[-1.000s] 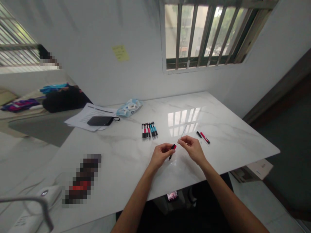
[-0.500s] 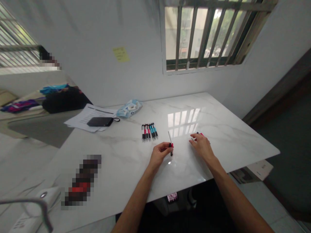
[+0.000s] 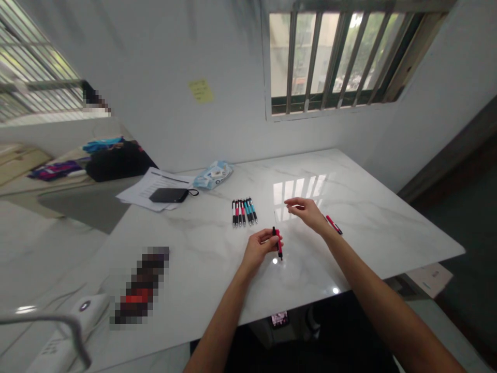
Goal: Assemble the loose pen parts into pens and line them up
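From where I stand, the left hand (image 3: pixel 259 249) has its grip closed, thumb against fingers, around a slim red and black plastic pen (image 3: pixel 278 243). The pen is held above the white, grey-veined marble-look worktop (image 3: pixel 202 264), near its front edge, tilted a little; any lettering on its barrel is too small for me to read. A very thin, pale line shows just beyond its far end, too faint to make out.

The right hand (image 3: pixel 308 212) hovers farther out, its grip slightly open, thumb and forefinger a little apart, and I can see nothing between them. Just beside the right forearm lies a red and black pen piece (image 3: pixel 334 225).

Beyond the left hand, a neat row of slim pens with white, red and light-blue barrels and black ends (image 3: pixel 244 212) lies side by side, again with no print I can read.

As for writing, the square yellow paper note (image 3: pixel 201 90) on the wall carries several handwritten lines, illegible from here. The loose white printed sheets (image 3: pixel 134 195) show rows of text under a dark band, also unreadable, with a flat black pouch with a wrist loop (image 3: pixel 169 195) on top. Beside them sits a crumpled light-blue and white soft packet (image 3: pixel 213 174); its printed markings are blurred.
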{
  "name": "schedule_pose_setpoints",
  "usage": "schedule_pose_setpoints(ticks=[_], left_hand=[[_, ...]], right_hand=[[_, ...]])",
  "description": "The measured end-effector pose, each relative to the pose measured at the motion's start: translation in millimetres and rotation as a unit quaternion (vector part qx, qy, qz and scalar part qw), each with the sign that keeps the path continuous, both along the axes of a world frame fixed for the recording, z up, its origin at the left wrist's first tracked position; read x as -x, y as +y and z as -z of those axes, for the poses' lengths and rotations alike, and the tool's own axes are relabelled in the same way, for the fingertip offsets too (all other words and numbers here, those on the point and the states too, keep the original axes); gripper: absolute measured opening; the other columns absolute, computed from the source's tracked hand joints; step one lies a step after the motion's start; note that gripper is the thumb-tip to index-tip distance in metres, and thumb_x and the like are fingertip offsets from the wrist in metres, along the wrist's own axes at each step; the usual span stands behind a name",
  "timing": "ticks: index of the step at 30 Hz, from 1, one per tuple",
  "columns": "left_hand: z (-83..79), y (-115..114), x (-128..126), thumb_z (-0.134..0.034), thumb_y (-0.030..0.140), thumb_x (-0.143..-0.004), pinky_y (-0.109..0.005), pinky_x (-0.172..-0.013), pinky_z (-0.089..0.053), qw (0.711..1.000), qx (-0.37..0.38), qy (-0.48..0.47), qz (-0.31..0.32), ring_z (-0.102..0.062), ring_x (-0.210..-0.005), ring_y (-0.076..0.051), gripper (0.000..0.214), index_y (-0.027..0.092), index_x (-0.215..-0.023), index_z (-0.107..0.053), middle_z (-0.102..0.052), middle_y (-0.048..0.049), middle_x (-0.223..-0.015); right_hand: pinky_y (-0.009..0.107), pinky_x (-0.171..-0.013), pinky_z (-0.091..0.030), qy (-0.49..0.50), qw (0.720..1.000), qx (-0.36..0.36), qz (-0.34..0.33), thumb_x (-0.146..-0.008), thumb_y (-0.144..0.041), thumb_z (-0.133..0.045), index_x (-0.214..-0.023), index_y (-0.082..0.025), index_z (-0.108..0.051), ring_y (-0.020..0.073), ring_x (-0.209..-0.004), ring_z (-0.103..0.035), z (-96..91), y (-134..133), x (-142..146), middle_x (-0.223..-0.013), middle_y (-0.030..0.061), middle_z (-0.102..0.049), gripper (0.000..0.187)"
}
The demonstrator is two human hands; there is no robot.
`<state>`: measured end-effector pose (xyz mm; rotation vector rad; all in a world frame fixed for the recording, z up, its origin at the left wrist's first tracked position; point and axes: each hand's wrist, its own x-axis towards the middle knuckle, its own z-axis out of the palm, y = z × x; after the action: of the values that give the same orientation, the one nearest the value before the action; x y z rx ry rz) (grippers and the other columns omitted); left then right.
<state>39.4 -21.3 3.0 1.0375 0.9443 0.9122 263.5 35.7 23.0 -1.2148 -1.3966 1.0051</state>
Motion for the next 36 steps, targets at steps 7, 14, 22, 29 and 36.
schedule_pose_setpoints(ticks=[7, 14, 22, 29, 36], left_hand=[[-1.0, -0.8, -0.6, -0.088, 0.046, -0.072, -0.033, -0.076, -0.062, 0.999, -0.009, 0.041, 0.018, -0.074, -0.08, -0.02, 0.046, 0.012, -0.1, -0.075, -0.077, -0.0126, -0.098], [-6.7, -2.0, -1.8, -0.088, 0.043, -0.072, -0.031, -0.073, -0.061, 0.998, -0.009, 0.061, 0.028, -0.073, -0.079, -0.02, 0.042, 0.012, -0.099, -0.076, -0.077, -0.0106, -0.094], [-7.4, -1.9, -2.9, -0.087, 0.043, -0.072, -0.03, -0.073, -0.06, 0.997, -0.018, 0.071, 0.027, -0.072, -0.078, -0.019, 0.041, 0.013, -0.098, -0.076, -0.077, -0.0102, -0.094], [-8.6, -2.5, -2.7, -0.087, 0.041, -0.073, -0.031, -0.074, -0.061, 0.997, -0.02, 0.072, 0.026, -0.072, -0.079, -0.019, 0.039, 0.013, -0.098, -0.077, -0.077, -0.0097, -0.094], [-3.6, -0.2, -2.3, -0.088, 0.041, -0.071, -0.03, -0.072, -0.06, 0.997, -0.021, 0.066, 0.022, -0.072, -0.076, -0.019, 0.04, 0.013, -0.097, -0.077, -0.077, -0.0094, -0.092]], right_hand=[[0.034, -0.085, -0.053, 0.259, 0.963, 0.068, -0.01, -0.066, -0.039, -0.089, -0.108, -0.025, -0.075, 0.018, -0.089, -0.07, 6.6, 21.9, 21.5, -0.098, 0.0057, -0.079, 0.046], [0.029, -0.078, -0.051, 0.287, 0.953, 0.086, -0.035, -0.063, -0.031, -0.092, -0.105, -0.025, -0.077, 0.0149, -0.085, -0.068, 10.6, 12.1, 22.6, -0.093, 0.0018, -0.076, 0.046], [0.029, -0.081, -0.052, 0.263, 0.96, 0.064, -0.07, -0.066, -0.028, -0.091, -0.107, -0.024, -0.077, 0.0145, -0.085, -0.069, 9.9, 9.7, 24.1, -0.092, 0.0016, -0.076, 0.044], [0.032, -0.084, -0.054, 0.234, 0.967, 0.054, -0.084, -0.066, -0.03, -0.091, -0.106, -0.023, -0.076, 0.0163, -0.086, -0.069, 13.1, 8.4, 24.1, -0.092, 0.0026, -0.076, 0.043], [0.032, -0.083, -0.054, 0.164, 0.967, 0.069, -0.18, -0.074, -0.03, -0.086, -0.119, -0.023, -0.072, 0.0158, -0.084, -0.068, 8.6, 2.8, 18.2, -0.091, 0.0019, -0.075, 0.048]])
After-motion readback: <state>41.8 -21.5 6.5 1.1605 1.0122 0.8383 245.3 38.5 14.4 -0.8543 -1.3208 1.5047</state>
